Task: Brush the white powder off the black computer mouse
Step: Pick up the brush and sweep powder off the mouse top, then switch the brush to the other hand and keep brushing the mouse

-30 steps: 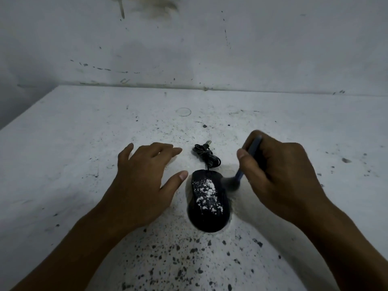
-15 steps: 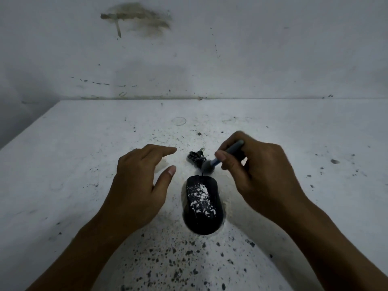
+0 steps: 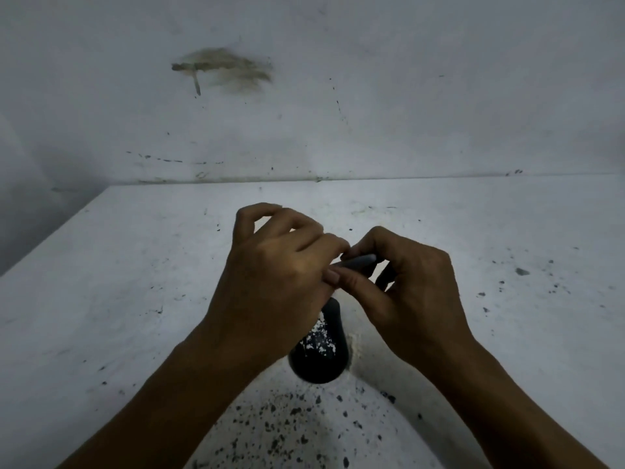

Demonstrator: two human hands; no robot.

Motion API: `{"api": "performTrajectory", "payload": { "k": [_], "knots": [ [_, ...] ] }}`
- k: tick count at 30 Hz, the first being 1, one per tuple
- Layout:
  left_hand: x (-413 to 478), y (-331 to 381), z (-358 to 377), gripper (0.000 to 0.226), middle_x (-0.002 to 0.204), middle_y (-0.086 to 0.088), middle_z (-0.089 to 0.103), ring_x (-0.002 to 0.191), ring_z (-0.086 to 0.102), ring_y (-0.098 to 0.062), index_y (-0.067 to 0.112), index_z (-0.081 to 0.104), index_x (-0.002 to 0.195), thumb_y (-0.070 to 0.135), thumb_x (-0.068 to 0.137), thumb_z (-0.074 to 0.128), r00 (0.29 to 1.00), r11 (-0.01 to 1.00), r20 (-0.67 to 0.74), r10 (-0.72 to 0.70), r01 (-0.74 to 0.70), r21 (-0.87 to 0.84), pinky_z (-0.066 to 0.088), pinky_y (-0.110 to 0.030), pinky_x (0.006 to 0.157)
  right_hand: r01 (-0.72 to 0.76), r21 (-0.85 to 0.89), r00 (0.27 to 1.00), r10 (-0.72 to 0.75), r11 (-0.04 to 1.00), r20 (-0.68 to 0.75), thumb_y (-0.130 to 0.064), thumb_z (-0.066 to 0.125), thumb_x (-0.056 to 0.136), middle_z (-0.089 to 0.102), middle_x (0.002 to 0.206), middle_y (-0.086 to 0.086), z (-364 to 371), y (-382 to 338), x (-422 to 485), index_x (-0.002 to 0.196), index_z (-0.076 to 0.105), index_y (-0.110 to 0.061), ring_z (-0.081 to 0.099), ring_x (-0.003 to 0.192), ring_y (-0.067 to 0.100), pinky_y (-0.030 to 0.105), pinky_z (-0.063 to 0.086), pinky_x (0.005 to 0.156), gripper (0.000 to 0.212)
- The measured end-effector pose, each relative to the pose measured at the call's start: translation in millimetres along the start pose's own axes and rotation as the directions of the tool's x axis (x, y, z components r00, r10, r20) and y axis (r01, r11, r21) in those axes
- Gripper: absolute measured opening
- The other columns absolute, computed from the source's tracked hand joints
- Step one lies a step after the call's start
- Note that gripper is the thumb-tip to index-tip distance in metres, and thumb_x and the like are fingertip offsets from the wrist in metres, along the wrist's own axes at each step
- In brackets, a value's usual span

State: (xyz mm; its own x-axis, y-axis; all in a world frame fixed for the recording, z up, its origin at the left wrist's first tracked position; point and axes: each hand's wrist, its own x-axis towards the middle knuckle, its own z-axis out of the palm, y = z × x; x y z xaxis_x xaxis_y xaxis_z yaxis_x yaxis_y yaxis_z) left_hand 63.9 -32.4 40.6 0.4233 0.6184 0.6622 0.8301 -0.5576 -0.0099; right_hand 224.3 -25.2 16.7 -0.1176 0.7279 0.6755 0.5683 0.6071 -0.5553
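Note:
A black computer mouse (image 3: 323, 362) lies on the white table (image 3: 135, 299), white powder (image 3: 318, 338) spread over its back. Its front half and its coiled cable are hidden behind my hands. My right hand (image 3: 406, 299) is raised above the mouse and grips the grey handle of a small brush (image 3: 358, 262). My left hand (image 3: 277, 275) has come up against it, thumb and fingertips meeting the brush's front end, whose bristles I cannot see. Both hands hover clear of the mouse.
The table is stained with black specks, dense at the near edge (image 3: 287, 424). A marked white wall (image 3: 304, 96) rises behind the table. The table's left edge (image 3: 50, 242) runs diagonally.
My left hand rose from beside the mouse and moved right onto the brush's front end. My right hand lifted the brush up off the mouse. The camera tilted up.

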Motion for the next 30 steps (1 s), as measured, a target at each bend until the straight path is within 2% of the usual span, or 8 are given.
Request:
{"api": "performTrajectory", "payload": {
  "k": [5, 10, 14, 15, 18, 22, 27, 30],
  "knots": [
    [0, 0, 0, 0.015, 0.082, -0.002, 0.077, 0.088, 0.068, -0.023, 0.013, 0.074, 0.090, 0.022, 0.079, 0.069, 1.000, 1.000, -0.015, -0.006, 0.007, 0.010, 0.032, -0.038, 0.087, -0.020, 0.060, 1.000, 0.020, 0.998, 0.004, -0.045, 0.072, 0.080, 0.069, 0.073, -0.011, -1, 0, 0, 0.081, 0.071, -0.019, 0.064, 0.065, 0.007, 0.026, 0.050, 0.052, 0.026],
    [-12, -18, -8, 0.019, 0.089, 0.006, 0.075, 0.088, 0.067, -0.016, 0.021, 0.072, 0.094, 0.021, 0.076, 0.076, 0.956, 0.940, 0.012, -0.295, 0.292, -0.174, 0.041, -0.041, 0.091, -0.081, 0.084, 0.995, 0.075, 0.993, 0.071, -0.059, 0.061, 0.082, 0.068, 0.079, -0.018, -3, 7, 1, 0.099, 0.063, -0.027, 0.067, 0.071, 0.005, 0.024, 0.053, 0.054, 0.036],
    [-30, -35, -14, 0.011, 0.086, 0.022, 0.073, 0.091, 0.064, 0.011, 0.031, 0.068, 0.089, 0.028, 0.079, 0.073, 0.843, 0.747, 0.051, -0.535, 0.500, -0.438, 0.039, 0.000, 0.084, -0.076, 0.044, 0.995, 0.073, 0.996, 0.068, -0.055, 0.061, 0.083, 0.067, 0.076, -0.017, -3, 15, -1, 0.099, 0.063, -0.025, 0.067, 0.066, 0.007, 0.027, 0.053, 0.053, 0.033],
    [-34, -36, -14, 0.010, 0.084, 0.022, 0.074, 0.091, 0.063, 0.013, 0.032, 0.067, 0.087, 0.032, 0.079, 0.071, 0.821, 0.706, 0.065, -0.568, 0.526, -0.475, 0.038, 0.002, 0.080, -0.070, 0.037, 0.996, 0.068, 0.997, 0.065, -0.054, 0.061, 0.083, 0.067, 0.075, -0.018, -2, 17, -1, 0.099, 0.064, -0.025, 0.067, 0.065, 0.007, 0.024, 0.052, 0.052, 0.033],
    [-42, -33, -11, 0.011, 0.086, 0.021, 0.075, 0.093, 0.065, 0.010, 0.033, 0.064, 0.087, 0.042, 0.080, 0.064, 0.786, 0.629, 0.082, -0.613, 0.548, -0.552, 0.041, -0.009, 0.078, -0.063, 0.023, 0.995, 0.061, 0.998, 0.075, -0.053, 0.061, 0.084, 0.066, 0.072, -0.019, 0, 19, -3, 0.098, 0.064, -0.025, 0.066, 0.063, 0.005, 0.017, 0.048, 0.052, 0.031],
    [-46, -29, -4, 0.008, 0.086, 0.027, 0.074, 0.095, 0.063, 0.011, 0.030, 0.063, 0.088, 0.037, 0.087, 0.058, 0.782, 0.616, 0.094, -0.616, 0.553, -0.561, 0.041, 0.001, 0.070, -0.075, 0.010, 0.993, 0.074, 0.997, 0.087, -0.054, 0.061, 0.083, 0.065, 0.070, -0.020, 3, 23, -5, 0.097, 0.064, -0.025, 0.065, 0.060, 0.003, 0.011, 0.043, 0.053, 0.032],
    [-42, -24, 3, 0.006, 0.083, 0.021, 0.075, 0.091, 0.065, 0.010, 0.031, 0.064, 0.087, 0.035, 0.088, 0.059, 0.791, 0.631, 0.084, -0.606, 0.542, -0.555, 0.046, -0.004, 0.071, -0.073, -0.003, 0.993, 0.073, 0.997, 0.096, -0.052, 0.062, 0.083, 0.064, 0.070, -0.020, 6, 26, -5, 0.097, 0.064, -0.025, 0.065, 0.062, 0.004, 0.012, 0.044, 0.052, 0.030],
    [-39, -21, 8, 0.005, 0.082, 0.015, 0.075, 0.087, 0.068, 0.004, 0.028, 0.064, 0.088, 0.032, 0.089, 0.060, 0.822, 0.683, 0.115, -0.558, 0.534, -0.498, 0.053, -0.021, 0.077, -0.067, -0.012, 0.992, 0.068, 0.998, 0.109, -0.052, 0.062, 0.083, 0.065, 0.070, -0.018, 6, 28, -6, 0.097, 0.064, -0.025, 0.065, 0.062, 0.005, 0.014, 0.045, 0.052, 0.031]
  ]
}}
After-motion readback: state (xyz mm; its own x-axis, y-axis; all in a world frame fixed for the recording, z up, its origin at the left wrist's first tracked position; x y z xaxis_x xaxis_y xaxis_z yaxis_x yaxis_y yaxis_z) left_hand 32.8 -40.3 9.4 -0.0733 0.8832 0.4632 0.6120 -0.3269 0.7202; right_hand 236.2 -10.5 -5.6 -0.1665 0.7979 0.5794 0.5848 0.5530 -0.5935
